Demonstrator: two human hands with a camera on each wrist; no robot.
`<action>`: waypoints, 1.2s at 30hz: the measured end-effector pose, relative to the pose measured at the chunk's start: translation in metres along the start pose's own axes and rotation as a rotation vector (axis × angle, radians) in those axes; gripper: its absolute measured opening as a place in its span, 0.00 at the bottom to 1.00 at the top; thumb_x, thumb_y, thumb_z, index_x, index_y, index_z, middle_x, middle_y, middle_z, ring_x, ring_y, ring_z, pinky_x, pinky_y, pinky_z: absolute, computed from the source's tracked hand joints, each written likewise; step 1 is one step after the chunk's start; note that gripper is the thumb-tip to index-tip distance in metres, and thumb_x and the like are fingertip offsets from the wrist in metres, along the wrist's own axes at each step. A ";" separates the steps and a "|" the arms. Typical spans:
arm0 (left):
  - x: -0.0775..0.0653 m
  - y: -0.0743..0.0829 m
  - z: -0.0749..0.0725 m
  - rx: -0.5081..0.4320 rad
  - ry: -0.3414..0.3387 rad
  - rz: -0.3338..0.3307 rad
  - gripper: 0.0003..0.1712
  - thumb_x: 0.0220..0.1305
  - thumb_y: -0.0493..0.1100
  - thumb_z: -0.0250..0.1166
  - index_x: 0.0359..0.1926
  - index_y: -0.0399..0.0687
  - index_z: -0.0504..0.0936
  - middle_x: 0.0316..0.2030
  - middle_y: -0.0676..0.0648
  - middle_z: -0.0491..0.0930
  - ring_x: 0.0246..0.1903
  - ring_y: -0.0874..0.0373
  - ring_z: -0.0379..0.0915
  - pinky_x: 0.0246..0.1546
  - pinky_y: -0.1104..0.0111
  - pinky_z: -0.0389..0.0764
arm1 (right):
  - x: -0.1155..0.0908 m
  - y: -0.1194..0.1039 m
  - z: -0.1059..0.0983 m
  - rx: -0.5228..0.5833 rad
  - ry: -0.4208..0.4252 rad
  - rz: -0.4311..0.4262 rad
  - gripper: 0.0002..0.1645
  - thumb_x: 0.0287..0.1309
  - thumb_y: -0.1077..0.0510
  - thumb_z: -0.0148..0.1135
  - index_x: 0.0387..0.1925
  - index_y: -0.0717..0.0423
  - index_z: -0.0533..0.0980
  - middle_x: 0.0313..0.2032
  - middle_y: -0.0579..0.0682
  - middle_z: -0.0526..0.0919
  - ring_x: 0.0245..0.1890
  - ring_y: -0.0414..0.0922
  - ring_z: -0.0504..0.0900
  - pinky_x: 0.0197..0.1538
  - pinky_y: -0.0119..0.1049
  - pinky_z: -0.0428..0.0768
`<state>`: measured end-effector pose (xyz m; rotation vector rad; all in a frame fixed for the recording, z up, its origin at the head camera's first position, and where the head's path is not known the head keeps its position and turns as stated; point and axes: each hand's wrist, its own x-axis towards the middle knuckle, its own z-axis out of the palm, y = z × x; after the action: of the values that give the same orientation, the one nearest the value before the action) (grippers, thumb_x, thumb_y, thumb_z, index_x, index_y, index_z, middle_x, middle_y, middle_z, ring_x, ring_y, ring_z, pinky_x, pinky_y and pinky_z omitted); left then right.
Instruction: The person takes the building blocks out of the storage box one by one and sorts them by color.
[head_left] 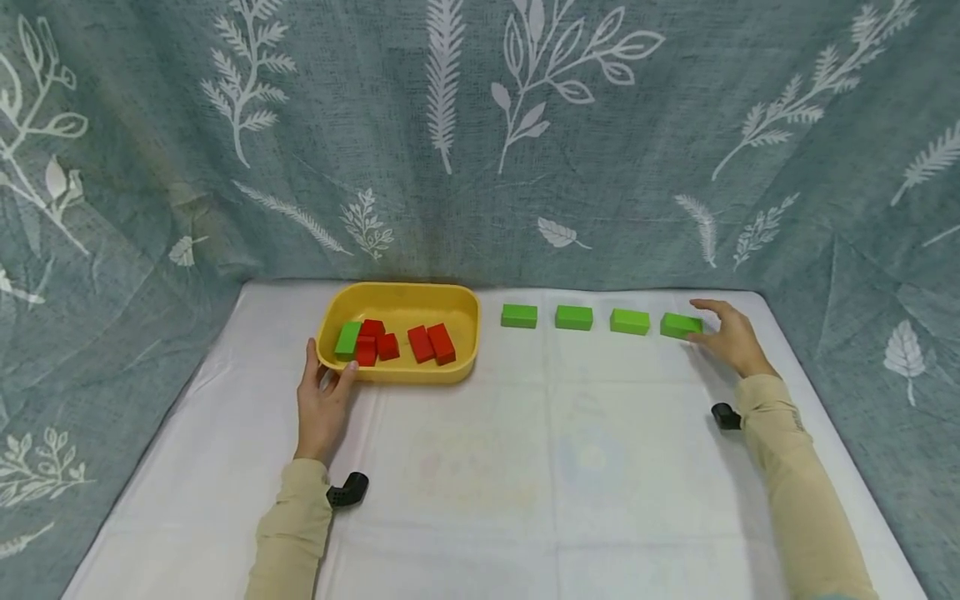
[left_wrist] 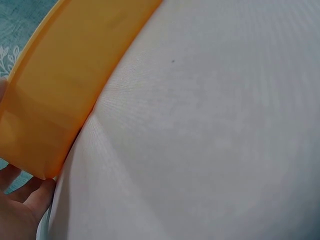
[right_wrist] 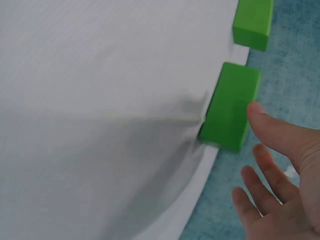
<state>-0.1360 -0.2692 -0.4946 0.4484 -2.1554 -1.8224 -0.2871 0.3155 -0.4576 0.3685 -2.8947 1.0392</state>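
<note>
At the left end of a yellow tray [head_left: 397, 377], my left hand [head_left: 324, 408] grips the near corner, thumb at the front rim and fingers along the left side. In the left wrist view, fingertips [left_wrist: 42, 192] meet the outside of the tray's corner. Several red blocks [head_left: 442, 343] and one green block [head_left: 348, 340] lie in the tray. My right hand [head_left: 731, 340] is spread at the rightmost green block [head_left: 678, 326] of a row. In the right wrist view its thumb overlaps this block [right_wrist: 231, 105], while the other fingers stand apart from it.
More green blocks, left [head_left: 519, 316], middle [head_left: 573, 317] and right [head_left: 629, 322], are spaced along the back of the white-covered table [head_left: 480, 475]. Behind it hangs a teal leaf-patterned curtain [head_left: 375, 125]. Black wrist cameras sit by the left sleeve [head_left: 296, 525] and right sleeve [head_left: 795, 475].
</note>
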 end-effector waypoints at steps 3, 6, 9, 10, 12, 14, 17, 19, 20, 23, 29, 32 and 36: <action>0.000 0.002 -0.001 0.003 0.014 0.003 0.49 0.69 0.44 0.62 0.78 0.56 0.38 0.77 0.51 0.40 0.72 0.49 0.51 0.68 0.61 0.63 | 0.003 -0.012 0.001 0.003 0.001 -0.022 0.36 0.53 0.69 0.69 0.64 0.71 0.67 0.63 0.73 0.66 0.65 0.70 0.60 0.65 0.66 0.61; -0.001 0.001 0.004 0.005 0.006 -0.016 0.49 0.69 0.45 0.62 0.78 0.58 0.38 0.77 0.49 0.41 0.72 0.48 0.51 0.68 0.61 0.63 | 0.001 -0.023 0.000 0.011 -0.024 -0.022 0.37 0.55 0.68 0.69 0.65 0.69 0.67 0.64 0.73 0.64 0.66 0.70 0.59 0.64 0.68 0.61; -0.001 0.000 0.014 0.007 -0.034 -0.021 0.50 0.69 0.48 0.62 0.78 0.59 0.37 0.77 0.48 0.42 0.72 0.48 0.51 0.68 0.61 0.63 | -0.003 -0.032 -0.003 0.004 -0.032 -0.025 0.36 0.56 0.68 0.68 0.65 0.69 0.66 0.65 0.73 0.63 0.66 0.71 0.57 0.64 0.70 0.59; -0.001 -0.001 0.016 0.008 -0.045 -0.019 0.51 0.69 0.49 0.62 0.78 0.59 0.37 0.77 0.47 0.42 0.72 0.48 0.51 0.69 0.61 0.63 | -0.003 -0.036 -0.003 -0.001 -0.029 -0.029 0.36 0.56 0.69 0.68 0.65 0.69 0.67 0.65 0.73 0.63 0.66 0.72 0.57 0.64 0.70 0.59; -0.001 -0.001 0.017 0.003 -0.043 -0.003 0.50 0.69 0.50 0.62 0.78 0.57 0.37 0.77 0.47 0.42 0.72 0.48 0.51 0.69 0.60 0.63 | 0.002 -0.046 0.003 0.002 -0.030 -0.061 0.35 0.56 0.69 0.68 0.64 0.69 0.67 0.64 0.73 0.64 0.66 0.71 0.58 0.65 0.69 0.59; -0.001 -0.001 0.013 -0.001 -0.012 0.001 0.49 0.69 0.48 0.62 0.79 0.56 0.39 0.77 0.47 0.43 0.72 0.47 0.51 0.69 0.59 0.63 | 0.011 -0.060 0.015 0.007 -0.048 -0.097 0.34 0.56 0.68 0.68 0.64 0.68 0.68 0.64 0.72 0.66 0.66 0.70 0.59 0.66 0.68 0.60; -0.004 -0.001 0.005 -0.001 0.020 -0.009 0.49 0.69 0.45 0.62 0.79 0.57 0.39 0.77 0.48 0.43 0.72 0.48 0.52 0.69 0.59 0.63 | 0.025 -0.082 0.036 0.024 -0.086 -0.131 0.33 0.58 0.66 0.68 0.64 0.66 0.69 0.64 0.70 0.67 0.66 0.68 0.60 0.67 0.65 0.61; -0.004 0.001 0.001 0.001 0.016 -0.013 0.49 0.69 0.46 0.62 0.78 0.57 0.39 0.77 0.48 0.43 0.72 0.48 0.52 0.68 0.60 0.63 | 0.033 -0.096 0.047 0.030 -0.104 -0.142 0.33 0.58 0.65 0.68 0.65 0.65 0.69 0.64 0.69 0.67 0.67 0.67 0.60 0.67 0.64 0.61; -0.004 0.002 -0.001 0.002 0.010 -0.016 0.49 0.69 0.47 0.62 0.78 0.57 0.39 0.77 0.48 0.42 0.72 0.48 0.52 0.68 0.61 0.63 | 0.036 -0.103 0.052 0.042 -0.109 -0.149 0.33 0.58 0.65 0.68 0.65 0.65 0.69 0.65 0.68 0.67 0.67 0.66 0.60 0.68 0.64 0.61; -0.004 0.003 -0.003 -0.006 0.004 -0.015 0.50 0.69 0.48 0.62 0.78 0.57 0.39 0.77 0.48 0.43 0.71 0.48 0.53 0.68 0.62 0.64 | 0.043 -0.119 0.064 0.061 -0.126 -0.174 0.33 0.58 0.65 0.68 0.65 0.64 0.69 0.65 0.66 0.68 0.67 0.65 0.61 0.68 0.63 0.62; -0.003 0.002 -0.004 -0.004 0.015 -0.009 0.50 0.68 0.47 0.63 0.78 0.56 0.39 0.77 0.48 0.42 0.72 0.48 0.52 0.67 0.62 0.64 | 0.053 -0.151 0.088 0.113 -0.165 -0.250 0.33 0.58 0.66 0.68 0.65 0.63 0.70 0.64 0.64 0.69 0.65 0.64 0.65 0.66 0.60 0.67; -0.002 0.002 -0.003 -0.008 0.019 0.002 0.50 0.68 0.47 0.63 0.78 0.55 0.39 0.76 0.47 0.44 0.71 0.47 0.53 0.66 0.64 0.65 | 0.056 -0.166 0.098 0.141 -0.178 -0.284 0.31 0.59 0.66 0.66 0.64 0.63 0.70 0.63 0.64 0.70 0.62 0.65 0.68 0.64 0.59 0.71; -0.003 0.003 0.001 -0.006 0.013 -0.008 0.50 0.68 0.48 0.63 0.79 0.55 0.40 0.76 0.47 0.44 0.71 0.47 0.54 0.65 0.65 0.66 | 0.056 -0.186 0.111 0.165 -0.195 -0.348 0.29 0.60 0.67 0.66 0.63 0.62 0.72 0.61 0.62 0.73 0.62 0.62 0.70 0.64 0.57 0.71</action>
<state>-0.1336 -0.2668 -0.4923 0.4669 -2.1428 -1.8247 -0.2932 0.0950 -0.4210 0.9925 -2.7596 1.2385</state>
